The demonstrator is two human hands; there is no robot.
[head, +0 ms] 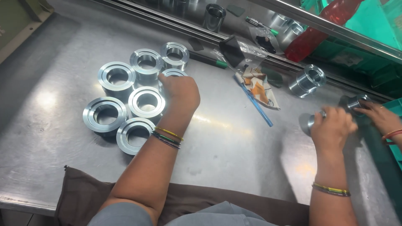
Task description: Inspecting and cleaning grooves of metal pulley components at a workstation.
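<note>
- Head view, left side: the left hand [181, 93] lies knuckles-up on a flanged steel ring [172, 74] at the right edge of a cluster of seven like rings [147, 102]. Its fingers curl over the ring's rim, closed on it as far as can be seen; the fingertips are hidden.
- Head view, cluster: every ring stands bore-up on the steel worktop [50, 104], axis vertical, most of them touching a neighbour. The cluster lies to the left of and beyond the left forearm.
- Head view, right side: the right hand [333, 125] is closed around a small steel part [312, 121], blurred and mostly covered, resting on the worktop. Its long axis cannot be told.
- Head view, far right: another person's hand [379, 115] grips a threaded steel piece [355, 101] just beside the right hand.
- Head view, between: a blue toothbrush [255, 102] lies diagonally, and a larger threaded part [307, 80] rests on its side beyond it.
- Relation: the two hands are well apart; the left hand is nearer the rings, the right nearer the small parts.
</note>
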